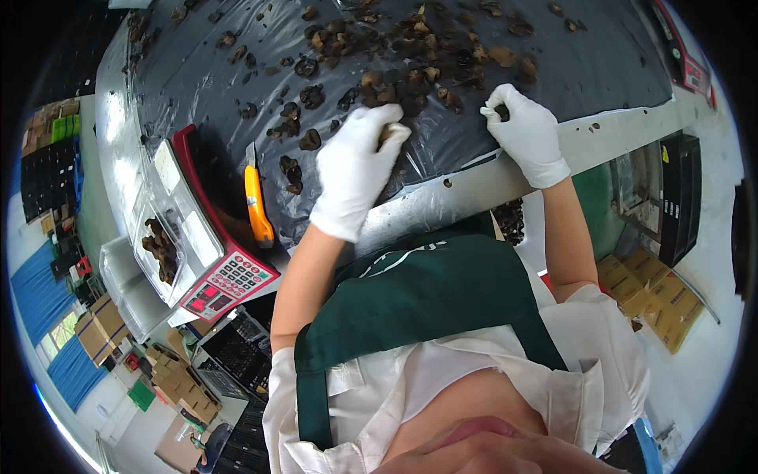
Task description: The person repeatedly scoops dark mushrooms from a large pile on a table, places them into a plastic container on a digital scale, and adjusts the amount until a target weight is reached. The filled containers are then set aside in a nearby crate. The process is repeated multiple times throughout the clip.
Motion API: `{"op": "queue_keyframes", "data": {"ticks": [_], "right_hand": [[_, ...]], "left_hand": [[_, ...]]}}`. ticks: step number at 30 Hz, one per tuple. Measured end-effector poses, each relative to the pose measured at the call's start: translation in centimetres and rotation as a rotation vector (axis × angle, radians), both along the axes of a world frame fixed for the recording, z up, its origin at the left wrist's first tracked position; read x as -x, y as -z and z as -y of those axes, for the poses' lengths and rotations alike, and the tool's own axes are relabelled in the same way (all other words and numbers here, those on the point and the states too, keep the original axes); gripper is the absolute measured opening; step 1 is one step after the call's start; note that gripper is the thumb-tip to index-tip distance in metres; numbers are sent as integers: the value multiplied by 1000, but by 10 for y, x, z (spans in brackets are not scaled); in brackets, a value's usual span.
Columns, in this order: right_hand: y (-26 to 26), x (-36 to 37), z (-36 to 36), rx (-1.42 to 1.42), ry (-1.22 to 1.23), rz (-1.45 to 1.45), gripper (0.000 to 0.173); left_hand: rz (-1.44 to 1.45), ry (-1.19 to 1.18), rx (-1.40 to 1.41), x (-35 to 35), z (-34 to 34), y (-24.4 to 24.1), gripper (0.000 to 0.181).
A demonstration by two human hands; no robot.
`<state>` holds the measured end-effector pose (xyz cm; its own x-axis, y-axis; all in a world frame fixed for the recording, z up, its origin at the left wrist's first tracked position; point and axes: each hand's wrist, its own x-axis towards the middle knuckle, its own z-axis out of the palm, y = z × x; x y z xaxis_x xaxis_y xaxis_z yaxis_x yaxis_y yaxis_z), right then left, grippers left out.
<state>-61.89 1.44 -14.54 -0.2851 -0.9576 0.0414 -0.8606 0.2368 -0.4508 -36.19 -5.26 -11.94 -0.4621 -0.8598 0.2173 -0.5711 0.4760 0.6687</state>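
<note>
Both my hands wear white gloves over a table covered with black plastic sheeting [195, 65]. My left hand [361, 160] has its fingers curled around a small brown piece, probably of wood ear mushroom, just below a heap of dark brown mushroom pieces [408, 53]. Near the table's front edge, my right hand [524, 133] pinches a small dark piece between thumb and fingers. Loose pieces lie scattered left of the heap. A yellow utility knife [256, 204], blade out, lies left of my left hand. Farther left, a clear plastic tray [145, 260] with dark pieces sits on a red digital scale [222, 249].
Stacked clear plastic trays [127, 284] stand beside the scale. The metal table edge [450, 198] runs close before my body. A second red scale [693, 74] is at the far right. Black crates [237, 343] and cardboard boxes [657, 296] stand below table level.
</note>
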Motion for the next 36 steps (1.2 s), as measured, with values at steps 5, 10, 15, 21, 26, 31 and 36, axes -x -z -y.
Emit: {"op": "queue_keyframes", "data": {"ticks": [5, 10, 15, 21, 26, 31, 36], "right_hand": [[2, 0, -7, 130, 73, 293, 35], [-14, -12, -10, 190, 32, 517, 37], [-18, -48, 14, 295, -126, 371, 28], [4, -80, 51, 193, -224, -54, 22], [-2, -64, 51, 192, -160, 51, 15], [-10, -74, 45, 363, -241, 227, 17], [-9, -111, 49, 223, -287, 201, 27]], "left_hand": [[498, 69, 431, 44, 17, 28, 26], [449, 100, 277, 17, 7, 20, 11], [99, -16, 73, -17, -3, 16, 15], [-238, -93, -267, -40, -24, -9, 13], [-802, -225, -949, -84, -41, -13, 9], [-1092, -202, -941, -111, -49, 16, 16], [-945, -278, -877, -114, -48, 3, 22]]}}
